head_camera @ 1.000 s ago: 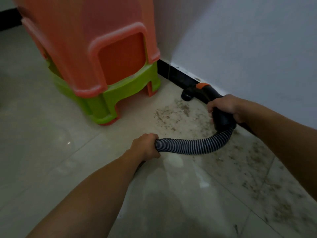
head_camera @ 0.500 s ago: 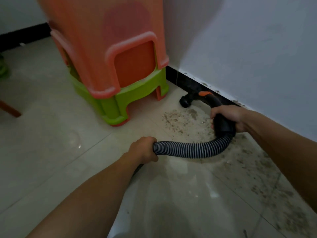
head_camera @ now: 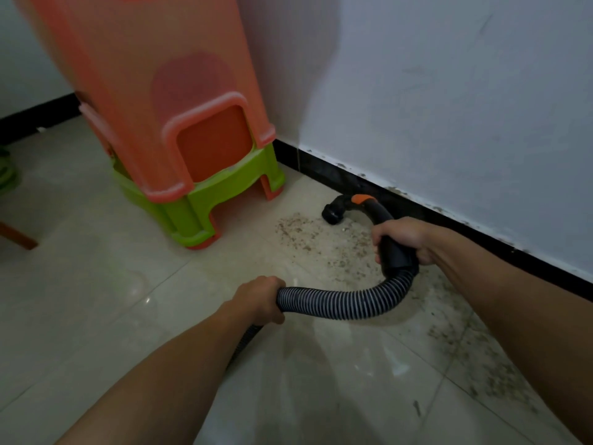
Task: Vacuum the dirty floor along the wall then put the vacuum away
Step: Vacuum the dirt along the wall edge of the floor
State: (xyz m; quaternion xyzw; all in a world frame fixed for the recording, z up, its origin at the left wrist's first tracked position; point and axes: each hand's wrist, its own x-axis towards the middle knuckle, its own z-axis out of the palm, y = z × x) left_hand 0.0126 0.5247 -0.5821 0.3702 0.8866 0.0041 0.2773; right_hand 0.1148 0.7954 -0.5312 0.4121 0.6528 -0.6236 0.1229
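The right hand [head_camera: 402, 237] is wrapped round the rigid black vacuum handle [head_camera: 396, 252], its nozzle [head_camera: 333, 215] down at the floor beside the black baseboard [head_camera: 449, 220], at the edge of the scattered dirt [head_camera: 321, 242]. The left hand [head_camera: 260, 298] is curled round the ribbed hose [head_camera: 340, 301], which bends in a loose arc between the two. The hose looks light and springy, likely to twist, so steering is best done from the stiff handle. Stacked plastic stools [head_camera: 192, 162] stand near the nozzle.

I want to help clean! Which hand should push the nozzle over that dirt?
Right. The right hand holds the nozzle handle beside the dirt; the left hand only holds the hose farther back.
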